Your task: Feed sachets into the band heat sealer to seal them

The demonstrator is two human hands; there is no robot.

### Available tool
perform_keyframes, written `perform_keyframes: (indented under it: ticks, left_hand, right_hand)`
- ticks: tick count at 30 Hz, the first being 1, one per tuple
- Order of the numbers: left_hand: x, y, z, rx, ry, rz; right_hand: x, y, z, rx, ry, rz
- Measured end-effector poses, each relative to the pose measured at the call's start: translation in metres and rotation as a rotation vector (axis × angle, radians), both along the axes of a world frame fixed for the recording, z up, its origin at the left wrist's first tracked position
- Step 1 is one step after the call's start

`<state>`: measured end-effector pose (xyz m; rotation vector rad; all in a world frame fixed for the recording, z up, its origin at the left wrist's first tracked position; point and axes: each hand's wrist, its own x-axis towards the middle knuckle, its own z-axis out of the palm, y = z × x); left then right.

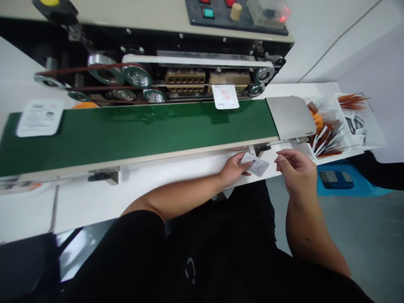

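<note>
My left hand (233, 170) grips a small white printed packet (256, 164) by its left end, thumb on top, just below the front edge of the green conveyor belt (151, 130). To the right of that packet is my right hand (295, 168), its fingers curled in with thumb and index close together; nothing shows between them. A second white packet (225, 97) with a reddish print hangs at the sealing machine (158, 80), its upper edge between the machine's bands. At the belt's left end lies a third white packet (41, 118), printed side up.
A metal plate (290, 115) caps the belt's right end. Beyond it, a white bin (328, 134) holds several orange and white packets, and another white tray (358, 122) holds more. A blue plastic container (350, 185) is low at right. Control buttons (208, 12) sit on top of the machine.
</note>
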<state>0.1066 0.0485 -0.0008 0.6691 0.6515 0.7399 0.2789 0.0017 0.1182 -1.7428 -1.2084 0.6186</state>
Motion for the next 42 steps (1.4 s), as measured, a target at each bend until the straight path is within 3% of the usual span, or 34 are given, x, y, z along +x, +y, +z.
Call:
perform_keyframes:
  ticks: [6,11,13,18,22,26,30,34,38,42]
  left_hand:
    - [0.000,-0.002,-0.001,-0.074,-0.107,0.003]
    - [-0.002,-0.002,0.003,-0.029,-0.135,-0.022]
    - [-0.004,-0.001,0.005,0.044,-0.145,-0.059]
    - [-0.010,0.002,0.010,0.316,-0.126,-0.070]
    - [-0.012,0.002,0.009,0.481,-0.085,-0.083]
    - [-0.010,0.000,0.007,0.487,0.012,-0.033]
    - [-0.010,-0.001,0.008,0.432,0.097,0.004]
    - [-0.012,0.001,0.011,0.411,0.120,0.010]
    - [-0.011,0.003,0.011,0.393,0.134,0.003]
    - [-0.009,0.004,0.009,0.404,0.158,-0.001]
  right_hand:
    - [0.016,0.000,-0.026,-0.213,-0.031,0.171]
    - [0.020,0.002,-0.039,-0.121,0.211,0.038]
    - [0.024,0.002,-0.041,-0.122,0.314,0.091]
    - [0.028,-0.009,-0.039,-0.460,0.355,0.454]
    - [0.020,-0.020,-0.030,-0.559,0.401,0.450]
    - [0.026,-0.016,-0.011,-0.539,0.479,0.349]
    - [0.044,0.015,0.019,-0.363,0.472,0.243]
    - [0.052,0.072,0.045,-0.159,0.459,0.201]
    - [0.046,0.125,0.061,-0.158,0.475,0.118]
    - [0.035,0.153,0.067,-0.174,0.555,0.031]
